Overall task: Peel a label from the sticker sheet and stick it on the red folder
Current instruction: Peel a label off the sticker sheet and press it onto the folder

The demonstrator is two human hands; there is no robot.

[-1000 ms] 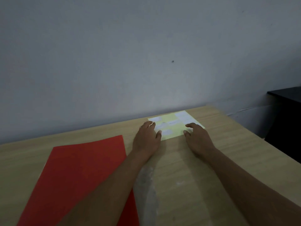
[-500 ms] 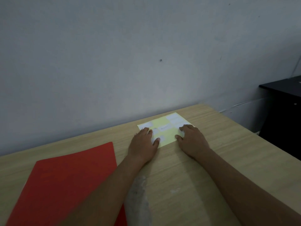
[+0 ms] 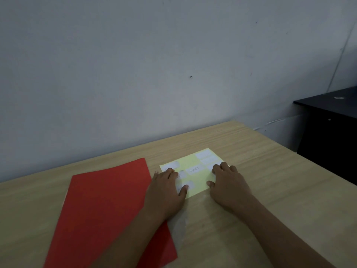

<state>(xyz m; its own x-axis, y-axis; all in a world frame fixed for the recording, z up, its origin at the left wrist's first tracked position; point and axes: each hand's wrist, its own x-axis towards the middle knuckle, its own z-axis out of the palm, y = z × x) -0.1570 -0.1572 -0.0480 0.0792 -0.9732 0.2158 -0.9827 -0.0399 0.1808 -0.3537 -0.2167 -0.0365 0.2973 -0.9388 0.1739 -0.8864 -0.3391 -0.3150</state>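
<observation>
A yellow sticker sheet point(image 3: 195, 171) with several white labels lies flat on the wooden table point(image 3: 270, 171), near the wall. My left hand point(image 3: 166, 188) rests palm down on its left part, fingers spread over the labels. My right hand point(image 3: 228, 182) lies palm down on its right edge, fingertips on a white label. Neither hand holds anything lifted. The red folder point(image 3: 104, 209) lies flat to the left of the sheet, and my left forearm crosses its right edge.
A grey wall runs close behind the table. A black cabinet point(image 3: 328, 124) stands to the right, beyond the table's right edge. A pale smudge point(image 3: 178, 227) marks the table between my forearms.
The view has shifted, so the folder and sheet sit further right in frame. Both hands stay flat on the sheet, with the right hand's fingertips slid a little further onto the labels.
</observation>
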